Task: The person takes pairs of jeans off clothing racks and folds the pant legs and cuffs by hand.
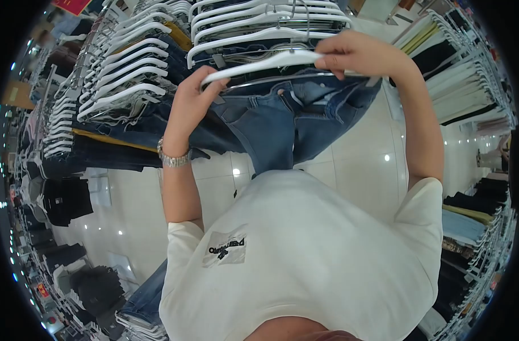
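Note:
A white clothes hanger [259,65] with a thin metal clip bar spans the space in front of my chest. Blue jeans [273,128] hang from its clips, waistband up and front facing me. My left hand [192,98], with a metal watch on the wrist, is closed round the hanger's left end, thumb on top. At the other end, my right hand [359,54] grips the hanger's right arm with its fingers bent over it. Just behind are more white hangers [248,41] carrying denim on the same rack. The hanger's hook is hard to make out.
Another row of white hangers [129,88] with dark trousers is at the left. Racks of light garments [458,85] line the right side. Folded jeans [149,301] lie low at the left, above the pale tiled floor [214,193].

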A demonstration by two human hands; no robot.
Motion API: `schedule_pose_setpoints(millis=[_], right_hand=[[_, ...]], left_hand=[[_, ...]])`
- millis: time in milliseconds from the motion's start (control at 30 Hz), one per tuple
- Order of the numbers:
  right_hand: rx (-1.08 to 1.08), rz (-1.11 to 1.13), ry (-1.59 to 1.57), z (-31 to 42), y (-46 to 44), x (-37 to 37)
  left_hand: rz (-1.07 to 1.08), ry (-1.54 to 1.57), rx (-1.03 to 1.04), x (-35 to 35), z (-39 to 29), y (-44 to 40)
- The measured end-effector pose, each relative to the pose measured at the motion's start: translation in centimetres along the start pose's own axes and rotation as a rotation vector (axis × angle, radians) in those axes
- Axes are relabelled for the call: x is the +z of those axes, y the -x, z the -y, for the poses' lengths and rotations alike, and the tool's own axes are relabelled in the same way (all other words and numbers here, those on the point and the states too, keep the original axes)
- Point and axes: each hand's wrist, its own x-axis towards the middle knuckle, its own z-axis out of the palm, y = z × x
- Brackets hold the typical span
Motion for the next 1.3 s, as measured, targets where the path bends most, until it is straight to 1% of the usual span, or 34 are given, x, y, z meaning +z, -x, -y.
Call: schedule_pose_setpoints(millis=[100,133,233,333,400,500,600,700,733,767,833,867,933,967,1033,1133,1200,1233,1267,1300], right_hand=[[-0.016,-0.108,0.059,-1.7,-1.9,-0.8],[-0.061,-0.125,0.080,-2.0,-2.3,-1.2],[0.134,-0.105,-0.047,-1.2,-2.7,-1.9],[0.111,-0.087,-0.090,-2.6,-4.0,-1.8],[0.076,-0.176,-0.029,-2.7,-4.3,-1.0],[0.029,-0.272,0.068,-2.5,-4.2,0.0],[-0.032,-0.388,0.213,-4.0,-4.1,0.9],[-0.126,-0.571,0.392,-5.8,-2.7,1.9],[-0.162,-0.641,0.454,-6.2,-2.0,2.2],[-0.152,-0.709,0.396,-6.8,-1.4,2.7],[-0.123,-0.842,0.278,-8.2,-0.3,3.7],[-0.107,-0.857,0.105,-9.1,0.1,4.0],[-0.072,-0.877,-0.238,-10.6,0.8,4.7],[-0.037,-0.939,-0.385,-11.0,1.1,5.5],[0.032,-1.054,-0.686,-12.0,1.7,7.7],[0.174,-1.092,-0.924,-17.8,1.7,14.3],[0.292,-1.035,-0.744,-18.3,1.6,18.3],[0.300,-1.013,-0.757,-17.9,1.5,20.3],[0.307,-0.993,-0.768,-17.4,1.3,22.2],[0.346,-0.919,-0.771,-17.8,1.2,24.4]], left_hand=[[-0.116,0.039,0.047,0.8,1.6,-1.7],[-0.133,0.035,0.062,0.8,1.7,-2.1],[-0.159,0.073,0.060,0.8,2.1,-3.4],[-0.210,0.037,0.048,1.2,2.7,-3.7],[-0.262,-0.022,0.026,1.6,3.1,-3.6],[-0.386,-0.008,-0.047,2.7,2.6,-2.8],[-0.436,-0.021,0.050,3.8,4.8,-1.9],[-0.447,0.435,0.048,6.3,7.7,-0.3],[-0.439,0.413,0.027,6.8,8.5,0.5],[-0.522,0.508,-0.013,8.3,9.0,1.1],[-0.461,0.384,-0.100,9.5,9.7,2.7],[-0.493,0.381,-0.067,10.5,10.7,3.3],[-0.500,0.523,-0.122,11.5,11.8,4.2],[-0.505,0.593,-0.149,11.9,12.2,4.7],[-0.499,0.615,-0.203,12.7,12.7,5.7],[-0.464,0.632,-0.258,13.8,13.8,7.0],[-0.460,0.602,-0.232,14.5,13.9,7.8],[-0.456,0.588,-0.215,14.9,14.0,8.0],[-0.478,0.545,-0.191,15.9,16.0,8.3],[-0.422,0.485,-0.257,16.5,17.4,9.1]])
